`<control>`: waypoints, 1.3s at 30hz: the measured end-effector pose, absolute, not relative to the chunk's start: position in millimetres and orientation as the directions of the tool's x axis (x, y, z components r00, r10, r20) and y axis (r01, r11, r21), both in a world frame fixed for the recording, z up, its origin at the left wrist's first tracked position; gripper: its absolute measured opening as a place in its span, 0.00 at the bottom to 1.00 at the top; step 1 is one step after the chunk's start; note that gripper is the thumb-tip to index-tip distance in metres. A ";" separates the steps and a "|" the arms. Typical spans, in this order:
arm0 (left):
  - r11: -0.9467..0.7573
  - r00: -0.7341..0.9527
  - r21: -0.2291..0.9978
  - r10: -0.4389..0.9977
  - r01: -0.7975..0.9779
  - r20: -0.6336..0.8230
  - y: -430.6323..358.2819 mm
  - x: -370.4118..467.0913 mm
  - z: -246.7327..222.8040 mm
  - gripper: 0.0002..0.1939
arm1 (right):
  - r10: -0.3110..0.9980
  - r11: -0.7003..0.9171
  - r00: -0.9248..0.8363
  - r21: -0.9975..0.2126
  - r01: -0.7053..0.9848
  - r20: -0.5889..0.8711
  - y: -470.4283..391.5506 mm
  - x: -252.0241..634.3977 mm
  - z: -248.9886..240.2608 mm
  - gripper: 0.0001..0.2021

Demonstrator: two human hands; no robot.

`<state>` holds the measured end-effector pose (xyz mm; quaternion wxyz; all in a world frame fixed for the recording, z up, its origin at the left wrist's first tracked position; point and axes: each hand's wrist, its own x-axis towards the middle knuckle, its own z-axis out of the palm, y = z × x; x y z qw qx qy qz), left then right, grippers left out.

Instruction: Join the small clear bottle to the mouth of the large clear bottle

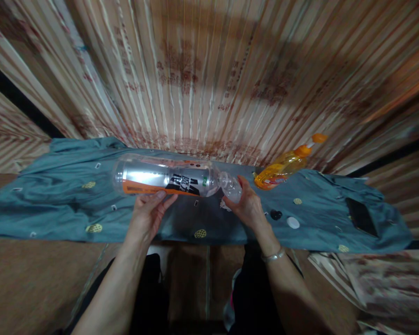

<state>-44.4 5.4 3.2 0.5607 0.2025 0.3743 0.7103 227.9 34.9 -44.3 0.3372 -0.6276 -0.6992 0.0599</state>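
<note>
A large clear plastic bottle (pixel 160 174) with a silver and orange label lies on its side, its neck pointing right. My left hand (pixel 150 209) is closed on its near side, thumb and fingers against the orange band. In my right hand (pixel 247 202) is a small clear plastic bottle (pixel 232 190), gripped from the right. Its left end meets the large bottle's neck; whether the two are joined I cannot tell. Something small, white and crumpled (pixel 225 205) shows just below the small bottle, beside my right fingers.
A teal patterned cloth (pixel 66 200) covers the narrow table. To the right stands a yellow dish soap bottle (pixel 281 171) with an orange cap. Nearer me lie a small black object (pixel 275 214), a white round cap (pixel 293 223) and a dark phone (pixel 361 217). A patterned curtain (pixel 209 70) hangs behind.
</note>
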 end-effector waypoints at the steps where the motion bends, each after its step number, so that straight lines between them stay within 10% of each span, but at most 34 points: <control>1: -0.090 -0.287 0.758 0.949 -0.646 -0.132 5.4 -44.2 3.4 0.23 | 0.917 0.207 0.014 -0.504 0.838 0.399 34.9 228.1 -44.6 0.40; 39: -0.107 -0.297 0.731 0.945 -0.674 -0.135 6.6 -46.3 -2.1 0.22 | 0.922 0.194 0.009 -0.484 0.853 0.386 34.0 228.2 -43.7 0.41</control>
